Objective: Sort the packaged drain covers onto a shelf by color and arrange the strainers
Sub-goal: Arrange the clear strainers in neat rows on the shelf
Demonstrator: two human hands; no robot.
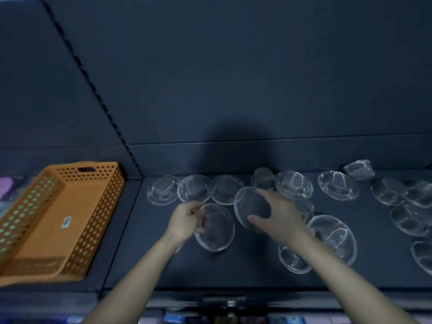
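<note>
Several clear round strainers lie on a dark shelf. My left hand grips the left rim of one clear strainer near the shelf's middle. My right hand holds a second clear strainer tilted up, thumb below and fingers over its top edge. A row of three strainers lies behind my hands at the back left. More strainers are scattered to the right.
An orange perforated basket stands on the neighbouring shelf at the left, with a small label inside. A dark back panel rises behind the shelf. Coloured packages show dimly on a lower shelf below the front edge.
</note>
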